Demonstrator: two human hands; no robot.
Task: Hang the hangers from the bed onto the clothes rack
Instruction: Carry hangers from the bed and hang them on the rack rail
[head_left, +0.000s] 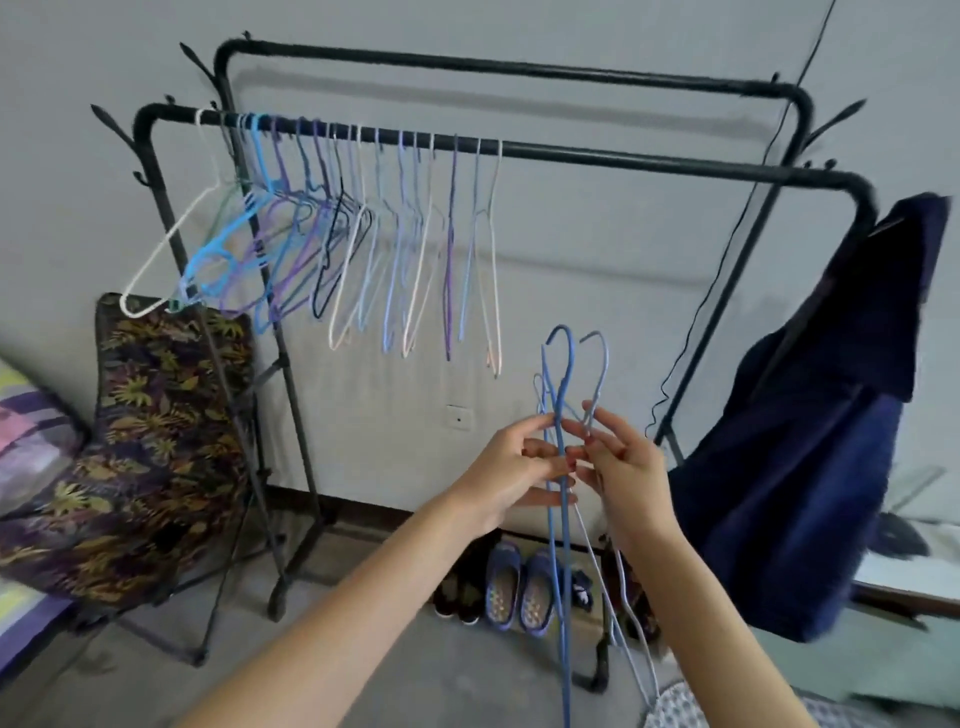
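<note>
Low in the centre of the frame, the left hand (511, 467) pinches the thin neck of a blue hanger (562, 519), and its smooth wire body hangs straight down between both forearms. Just to the right, the right hand (621, 462) pinches a pale hanger (597, 384) with a curved hook. Above them, the black tubular clothes rack (623, 158) carries many slim pastel hangers (363, 244) on its left part.
</note>
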